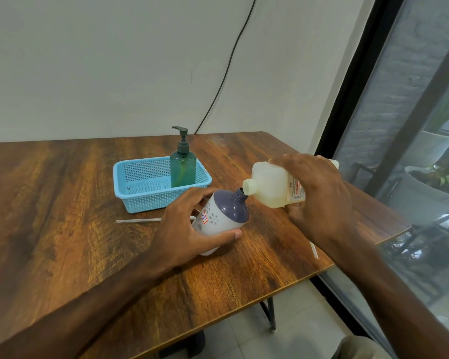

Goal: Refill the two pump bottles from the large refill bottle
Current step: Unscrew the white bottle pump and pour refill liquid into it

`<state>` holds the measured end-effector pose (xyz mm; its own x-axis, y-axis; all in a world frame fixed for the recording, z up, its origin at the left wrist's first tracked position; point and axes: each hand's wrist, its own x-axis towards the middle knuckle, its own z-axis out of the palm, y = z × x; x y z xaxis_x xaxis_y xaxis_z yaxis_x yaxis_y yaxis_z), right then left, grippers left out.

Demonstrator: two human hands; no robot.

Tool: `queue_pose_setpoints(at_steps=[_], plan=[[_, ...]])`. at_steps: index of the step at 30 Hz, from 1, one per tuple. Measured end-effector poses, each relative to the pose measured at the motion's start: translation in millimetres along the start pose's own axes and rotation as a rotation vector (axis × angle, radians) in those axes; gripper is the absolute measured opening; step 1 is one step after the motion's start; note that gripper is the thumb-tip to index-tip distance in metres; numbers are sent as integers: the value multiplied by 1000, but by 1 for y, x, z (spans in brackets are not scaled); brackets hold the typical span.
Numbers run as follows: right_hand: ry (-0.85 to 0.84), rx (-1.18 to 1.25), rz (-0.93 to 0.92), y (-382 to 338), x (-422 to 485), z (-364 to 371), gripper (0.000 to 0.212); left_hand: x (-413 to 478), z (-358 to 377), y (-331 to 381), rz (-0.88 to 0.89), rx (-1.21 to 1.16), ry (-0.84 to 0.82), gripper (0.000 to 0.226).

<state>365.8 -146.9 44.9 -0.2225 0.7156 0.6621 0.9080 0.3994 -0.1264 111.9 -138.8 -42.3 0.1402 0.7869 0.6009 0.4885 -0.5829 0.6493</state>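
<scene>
- The large refill bottle (pixel 272 185), of pale translucent plastic holding a yellowish liquid, was held tipped on its side above the wooden table (pixel 62 193), its uncapped neck pointing left and down.
- The right hand (pixel 319 193) was closed around the refill bottle's labelled body, fingers draped over the top and the thumb beneath.
- The white-and-purple pump bottle (pixel 222 216), with its pump removed, leaned toward the right, its open mouth touching or just beneath the lip of the refill bottle; whether liquid was flowing could not be told.
- The left hand (pixel 189 229) gripped this bottle around its white lower body, the thumb along the near side and the fingers curled over the far side.
- The green pump bottle (pixel 183 169), with its dark pump head in place, stood upright in the right-hand end of the blue perforated basket (pixel 140 187) at the far side of the table.
- A thin pale dip tube (pixel 138 220) lay flat on the table between the basket and the left hand; its right end passed out of sight behind that hand.
- A second thin white tube (pixel 314 251) lay near the table's right edge, partly hidden by the right forearm.
- A black cable (pixel 228 63) ran down the wall behind the table.
</scene>
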Motion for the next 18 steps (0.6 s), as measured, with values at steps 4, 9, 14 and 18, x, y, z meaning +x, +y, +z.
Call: queue_pose_setpoints(at_steps=[4, 9, 14, 18], plan=[[4, 0, 4, -1, 0, 0, 88, 1, 0, 2, 10, -2, 4, 77], [17, 3, -1, -1, -1, 1, 89, 1, 1, -1, 4, -12, 1, 79], [16, 7, -6, 0, -1, 1, 88, 0, 1, -2, -3, -4, 5, 80], [12, 1, -9, 0, 0, 1, 86, 0, 1, 0, 1, -9, 15, 76]])
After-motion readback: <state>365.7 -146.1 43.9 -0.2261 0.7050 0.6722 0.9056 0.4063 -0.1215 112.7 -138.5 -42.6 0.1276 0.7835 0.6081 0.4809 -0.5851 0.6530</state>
